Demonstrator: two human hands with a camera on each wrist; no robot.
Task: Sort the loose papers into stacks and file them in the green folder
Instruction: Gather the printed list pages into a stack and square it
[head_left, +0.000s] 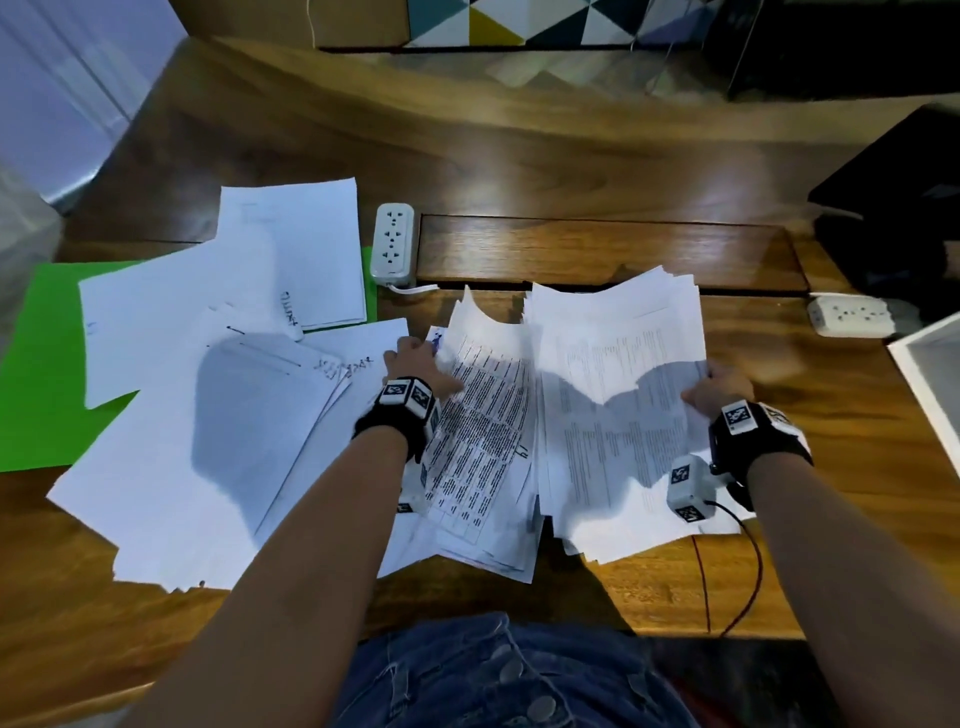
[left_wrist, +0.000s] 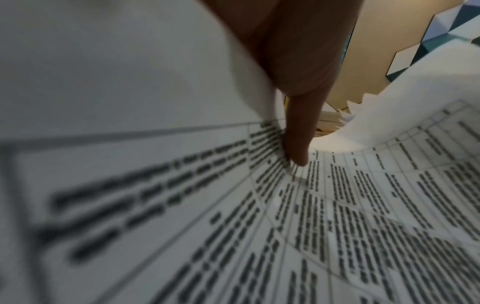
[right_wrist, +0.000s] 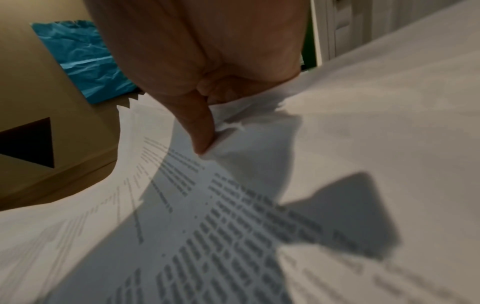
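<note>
From the head view, the task looks only begun. The green folder (head_left: 36, 364) lies flat at the left edge of the tabletop (head_left: 597, 171) and is half covered by a loose spread of blank sheets (head_left: 171, 415), which fan out toward the near edge and are not squared. Nothing is filed in it as far as I can see. Near the middle of the tabletop the left hand (head_left: 415, 369) grips a bundle of table-printed pages (head_left: 483, 431) at its left side, and the right hand (head_left: 719, 389) grips a thicker bundle of text pages (head_left: 613, 395) by its right side; both bundles are lifted and curl upward. A white power strip (head_left: 393, 244) lies just behind the papers.

In the left wrist view, the thumb (left_wrist: 298, 144) presses on the table-printed pages (left_wrist: 337, 226), and another sheet curls over the hand. The grasp is firm, I judge.

In the right wrist view, the thumb (right_wrist: 197, 127) pinches the text pages (right_wrist: 233, 236) and wrinkles the paper at that spot.

What is left, by my judgement: to even these two bundles, to gather the blank sheets, to uncover the folder and to put all stacks inside.
</note>
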